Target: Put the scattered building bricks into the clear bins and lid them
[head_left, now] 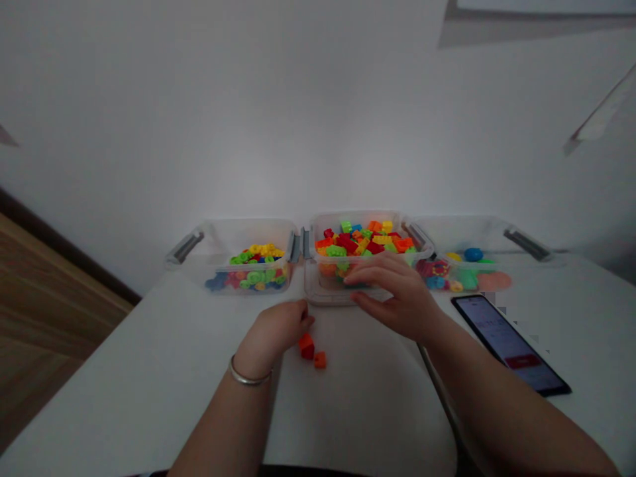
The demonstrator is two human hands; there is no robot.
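Note:
My left hand [279,328], with a silver bangle at the wrist, rests low over the table with its fingers curled closed. What they hold, if anything, is hidden. Right beside the fingertips lies a red and orange toy block [307,346], and I cannot tell whether they touch it. A small orange block [320,360] is on the table just to its right. My right hand [392,288] hovers open, fingers apart, in front of the middle clear plastic box [362,213], which is heaped with red, orange, green and yellow building blocks [365,242].
A clear box [248,227] of small colourful pieces stands on the left. Another clear box [457,225] with larger coloured pieces is on the right. A phone [511,344] lies by my right forearm. Behind the boxes rises a white wall [298,106].

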